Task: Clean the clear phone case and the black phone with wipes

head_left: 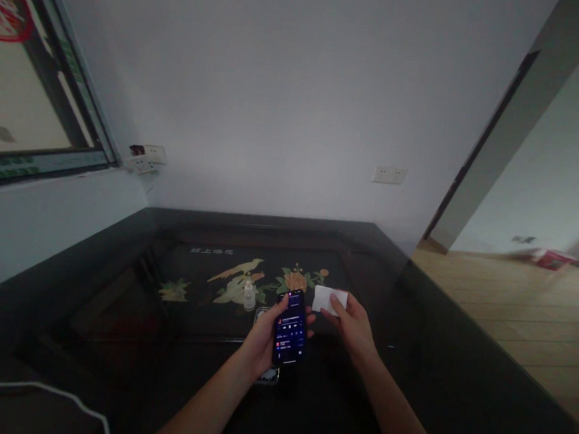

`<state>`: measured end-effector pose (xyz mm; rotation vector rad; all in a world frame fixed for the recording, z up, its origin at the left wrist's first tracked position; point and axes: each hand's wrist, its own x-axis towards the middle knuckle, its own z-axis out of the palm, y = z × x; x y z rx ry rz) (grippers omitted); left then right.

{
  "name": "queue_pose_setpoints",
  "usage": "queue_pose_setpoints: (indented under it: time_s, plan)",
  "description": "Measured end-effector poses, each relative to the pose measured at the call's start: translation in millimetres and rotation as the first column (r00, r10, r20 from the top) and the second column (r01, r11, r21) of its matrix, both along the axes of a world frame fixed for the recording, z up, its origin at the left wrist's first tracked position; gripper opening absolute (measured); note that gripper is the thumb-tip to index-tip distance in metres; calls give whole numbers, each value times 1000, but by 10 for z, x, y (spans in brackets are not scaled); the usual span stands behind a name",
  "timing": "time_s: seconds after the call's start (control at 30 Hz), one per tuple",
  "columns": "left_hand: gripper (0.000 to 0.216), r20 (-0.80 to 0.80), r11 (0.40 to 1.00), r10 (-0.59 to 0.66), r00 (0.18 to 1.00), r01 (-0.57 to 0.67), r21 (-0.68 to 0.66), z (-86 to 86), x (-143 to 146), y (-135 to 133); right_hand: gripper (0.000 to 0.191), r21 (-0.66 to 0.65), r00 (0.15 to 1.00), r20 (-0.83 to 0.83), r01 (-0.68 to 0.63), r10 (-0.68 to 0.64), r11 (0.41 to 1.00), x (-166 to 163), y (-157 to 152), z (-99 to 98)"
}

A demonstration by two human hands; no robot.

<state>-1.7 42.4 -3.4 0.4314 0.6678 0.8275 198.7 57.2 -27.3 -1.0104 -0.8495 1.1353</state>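
My left hand (266, 339) is wrapped round a dark smartphone (290, 328) with its screen lit, held upright above the black table (112, 310). My right hand (352, 323) pinches a small white folded cloth or tissue (326, 297) just to the right of the phone's top. A small clear bottle with a white cap (249, 295) stands on the table left of the phone. Under my left hand lies another flat object (268, 375), partly hidden.
The table top bears a painted bird and flowers (244, 277). A white wall with sockets (389, 175) rises behind it. A window (22, 102) is at the left, an open doorway and wooden floor (513, 308) at the right. A white cable (30, 390) lies at bottom left.
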Motion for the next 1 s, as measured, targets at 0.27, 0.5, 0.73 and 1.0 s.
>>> queue_pose_setpoints:
  time_s: [0.27, 0.5, 0.73, 1.0]
  plan:
    - [70, 125, 998, 23, 992, -15, -64, -15, 34, -59, 37, 176, 969, 182, 135, -168, 975, -43, -45, 41]
    - [57, 121, 997, 8, 993, 1, -78, -21, 63, -67, 26, 288, 921, 378, -21, -94, 957, -169, -179, 142]
    - [50, 107, 998, 52, 993, -47, -47, -48, 87, -53, 27, 323, 798, 598, -330, 79, 887, -224, -266, 193]
    - [59, 124, 989, 147, 981, -144, -38, -56, 73, 7, 24, 207, 631, 719, -594, 291, 777, -273, -461, 330]
